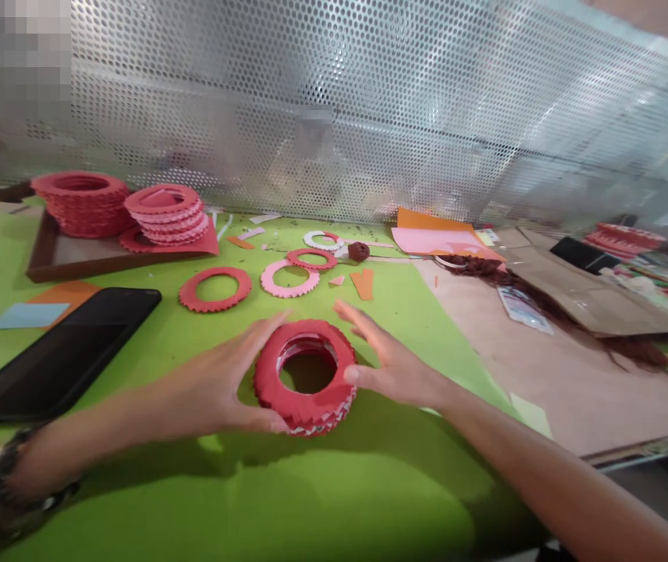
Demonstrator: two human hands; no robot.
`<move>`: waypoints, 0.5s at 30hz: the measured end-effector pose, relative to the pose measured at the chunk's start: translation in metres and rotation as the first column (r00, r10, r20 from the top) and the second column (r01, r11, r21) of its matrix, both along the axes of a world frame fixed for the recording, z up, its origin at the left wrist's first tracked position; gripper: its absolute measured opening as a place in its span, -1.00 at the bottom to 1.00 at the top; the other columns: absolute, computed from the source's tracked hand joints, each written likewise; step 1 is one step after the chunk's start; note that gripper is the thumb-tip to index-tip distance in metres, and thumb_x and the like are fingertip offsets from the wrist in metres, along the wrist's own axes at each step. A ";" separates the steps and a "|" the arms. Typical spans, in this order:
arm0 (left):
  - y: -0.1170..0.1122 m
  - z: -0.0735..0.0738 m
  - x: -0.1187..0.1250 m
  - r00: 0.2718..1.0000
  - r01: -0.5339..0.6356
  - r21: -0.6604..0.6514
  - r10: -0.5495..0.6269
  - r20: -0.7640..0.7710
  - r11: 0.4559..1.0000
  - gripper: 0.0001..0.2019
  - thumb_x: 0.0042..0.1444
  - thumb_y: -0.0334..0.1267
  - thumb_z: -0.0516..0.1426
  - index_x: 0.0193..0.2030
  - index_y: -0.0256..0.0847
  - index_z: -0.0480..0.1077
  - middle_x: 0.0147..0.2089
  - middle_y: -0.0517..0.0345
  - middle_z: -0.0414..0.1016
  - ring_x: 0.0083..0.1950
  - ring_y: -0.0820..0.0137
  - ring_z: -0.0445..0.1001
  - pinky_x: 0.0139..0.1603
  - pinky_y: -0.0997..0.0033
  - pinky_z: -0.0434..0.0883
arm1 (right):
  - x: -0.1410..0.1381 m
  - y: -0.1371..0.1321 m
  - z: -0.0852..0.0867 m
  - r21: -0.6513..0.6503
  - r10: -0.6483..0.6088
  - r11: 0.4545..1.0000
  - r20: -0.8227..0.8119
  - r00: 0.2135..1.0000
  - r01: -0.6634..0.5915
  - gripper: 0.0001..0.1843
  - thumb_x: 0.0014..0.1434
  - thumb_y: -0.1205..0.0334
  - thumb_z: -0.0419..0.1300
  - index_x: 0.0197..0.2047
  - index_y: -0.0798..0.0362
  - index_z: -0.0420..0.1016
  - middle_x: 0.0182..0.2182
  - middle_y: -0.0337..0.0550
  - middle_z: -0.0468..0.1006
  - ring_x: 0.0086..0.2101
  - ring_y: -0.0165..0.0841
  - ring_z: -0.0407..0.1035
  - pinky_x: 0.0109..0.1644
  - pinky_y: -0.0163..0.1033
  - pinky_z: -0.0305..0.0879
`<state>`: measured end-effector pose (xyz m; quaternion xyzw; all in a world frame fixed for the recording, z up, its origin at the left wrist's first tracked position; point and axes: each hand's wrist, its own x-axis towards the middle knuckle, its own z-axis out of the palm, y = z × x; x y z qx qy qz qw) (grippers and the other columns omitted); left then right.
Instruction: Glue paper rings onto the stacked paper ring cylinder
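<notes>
A stack of red paper rings point(271, 382) with toothed edges, some layers showing white and pink, is between my two hands above the green surface. My left hand point(225, 382) curves round the left side, its thumb low at the near edge and its fingers towards the far edge. On the right, my right hand point(396, 363) presses its thumb against the stack while its fingers reach out past the far side. Beyond the stack are a single red ring point(215, 307), a pink ring point(269, 285), a smaller red ring point(329, 261) and a white and red ring point(310, 238).
A black phone point(70, 351) lies at the left. Behind it, a brown tray point(47, 261) holds stacks of red rings point(85, 207). Orange and pink paper point(428, 240) and brown cardboard point(597, 293) lie to the right. A perforated metal panel point(334, 94) stands at the back.
</notes>
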<state>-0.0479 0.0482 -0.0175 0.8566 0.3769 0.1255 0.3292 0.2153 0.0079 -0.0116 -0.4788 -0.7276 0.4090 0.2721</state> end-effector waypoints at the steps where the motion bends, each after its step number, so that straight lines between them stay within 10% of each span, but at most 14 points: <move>1: -0.001 -0.001 0.002 1.000 -0.025 -0.021 0.025 0.004 0.999 0.19 -0.19 0.33 0.30 0.49 -0.18 -0.08 0.46 -0.26 0.12 0.37 -0.24 0.25 0.29 -0.15 0.32 | -0.001 0.001 -0.002 -0.073 0.004 0.997 -0.034 0.999 -0.006 0.19 0.03 -0.53 0.10 0.50 0.00 -0.16 0.45 0.17 -0.03 0.41 0.03 -0.10 0.42 0.27 -0.10; 8: 0.008 0.016 0.002 0.990 0.138 -0.017 -0.137 0.015 0.990 -0.06 -0.07 0.18 0.30 0.42 -0.11 0.14 0.44 -0.08 0.21 0.39 -0.12 0.24 0.36 -0.01 0.27 | -0.008 -0.005 -0.006 -0.198 -0.106 0.976 -0.067 0.992 0.091 -0.02 0.18 -0.39 0.10 0.46 -0.03 -0.05 0.31 0.10 0.30 0.28 -0.04 0.23 0.37 0.20 0.13; 15: 0.004 0.020 -0.003 0.993 0.076 -0.056 -0.081 -0.088 0.995 0.13 -0.15 0.29 0.30 0.48 -0.17 -0.01 0.50 -0.14 0.05 0.44 -0.15 0.14 0.39 -0.08 0.19 | -0.013 -0.011 -0.002 0.009 -0.025 1.000 -0.031 0.999 0.026 -0.30 0.27 -0.24 0.05 0.28 0.08 0.28 0.27 0.11 0.35 0.23 -0.12 0.27 0.36 0.07 0.16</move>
